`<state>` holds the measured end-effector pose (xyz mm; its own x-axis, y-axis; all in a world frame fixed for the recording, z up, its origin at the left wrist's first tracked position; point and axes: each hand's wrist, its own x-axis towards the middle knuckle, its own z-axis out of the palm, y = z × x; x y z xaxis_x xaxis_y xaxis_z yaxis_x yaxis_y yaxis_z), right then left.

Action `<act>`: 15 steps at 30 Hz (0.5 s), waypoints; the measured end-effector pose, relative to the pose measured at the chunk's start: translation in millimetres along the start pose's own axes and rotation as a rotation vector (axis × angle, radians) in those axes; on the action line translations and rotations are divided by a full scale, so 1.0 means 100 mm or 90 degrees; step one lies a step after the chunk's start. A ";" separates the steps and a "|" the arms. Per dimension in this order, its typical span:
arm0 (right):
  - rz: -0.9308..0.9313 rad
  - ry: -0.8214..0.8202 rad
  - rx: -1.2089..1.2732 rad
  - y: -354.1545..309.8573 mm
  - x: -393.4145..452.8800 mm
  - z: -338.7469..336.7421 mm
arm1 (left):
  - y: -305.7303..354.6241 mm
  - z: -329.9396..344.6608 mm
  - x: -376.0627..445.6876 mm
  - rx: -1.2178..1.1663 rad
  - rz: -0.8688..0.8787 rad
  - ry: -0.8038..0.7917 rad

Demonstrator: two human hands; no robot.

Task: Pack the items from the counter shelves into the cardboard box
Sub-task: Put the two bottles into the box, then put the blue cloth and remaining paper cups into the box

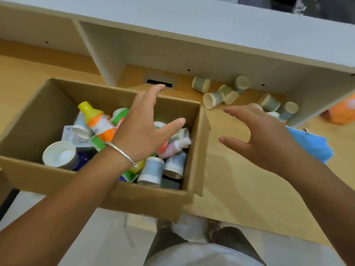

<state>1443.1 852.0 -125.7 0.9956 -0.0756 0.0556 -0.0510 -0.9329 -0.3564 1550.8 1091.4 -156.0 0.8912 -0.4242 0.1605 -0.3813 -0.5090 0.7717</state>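
Hands empty: left hand (146,129) spread wide over the cardboard box (34,104), right hand (263,135) fingers (233,112) wide above the worktop (230,189). Box sits at the worktop's near edge, part filled with bottles and cups. Paper cups (213,98) lie tipped at the shelf's back edge. Judged step: reaching for more; next move calls for gathering those cups.

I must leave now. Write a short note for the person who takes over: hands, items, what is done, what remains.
Left hand: open, holds nothing, above the cardboard box.
Right hand: open, holds nothing, over the counter near the paper cups.
Done: bottles and cups already lie in the box.
Left: several cups lie scattered in the shelf compartment; an orange item is at the far right.
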 end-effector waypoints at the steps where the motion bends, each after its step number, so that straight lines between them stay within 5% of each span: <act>1: 0.020 0.002 0.005 0.17 -0.07 -0.03 | 0.10 0.13 0.06 -0.003 0.006 -0.018; 15: 0.219 -0.032 0.010 2.76 -0.92 -0.13 | 1.19 2.49 0.90 0.156 0.041 -0.190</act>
<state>1336.5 596.6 -216.6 0.9232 -0.3666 -0.1152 -0.3828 -0.8506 -0.3605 1524.5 806.2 -203.0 0.7668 -0.6418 -0.0109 -0.5133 -0.6232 0.5901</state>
